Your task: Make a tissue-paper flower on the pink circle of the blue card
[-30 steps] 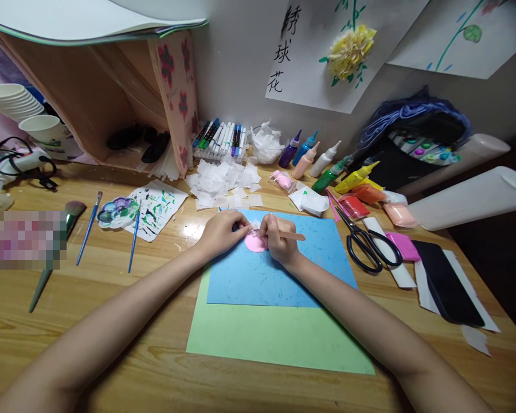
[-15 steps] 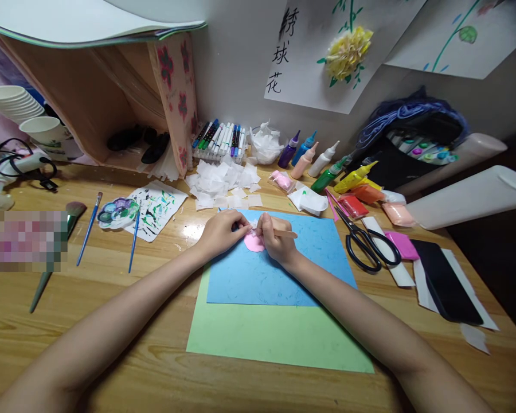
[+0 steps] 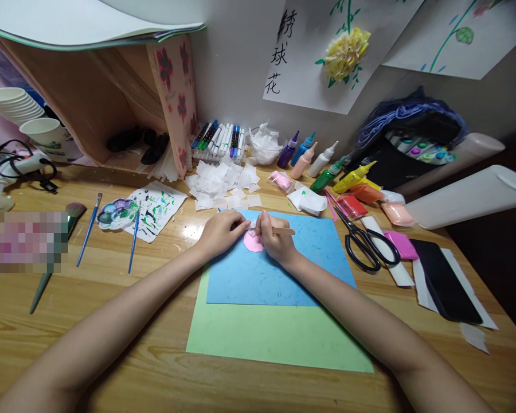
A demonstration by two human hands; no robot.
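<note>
A flat pink clay disc (image 3: 253, 242) lies on the blue sheet (image 3: 258, 281), with bits of white tissue paper (image 3: 253, 225) at its upper edge. My right hand (image 3: 278, 237) is closed around a wooden craft stick (image 3: 289, 232), whose blunt end sticks out to the right; its working tip is hidden by my fingers. From the left, my left hand (image 3: 223, 234) rests beside the disc, thumb and forefinger pinched together at the white tissue. The green sheet (image 3: 279, 338) lies under the blue one.
Behind the hands spreads a pile of cut tissue squares (image 3: 223, 178). Scissors (image 3: 367, 244), a phone (image 3: 449, 281) and several paint bottles (image 3: 324, 160) lie or stand to the right. Paintbrushes (image 3: 90, 229) and a paint-smeared paper (image 3: 159, 209) lie left; a pink box (image 3: 183, 109) stands behind.
My right hand and the craft stick have shifted very slightly left and up, at the tissue on the disc. My left hand stays almost in place.
</note>
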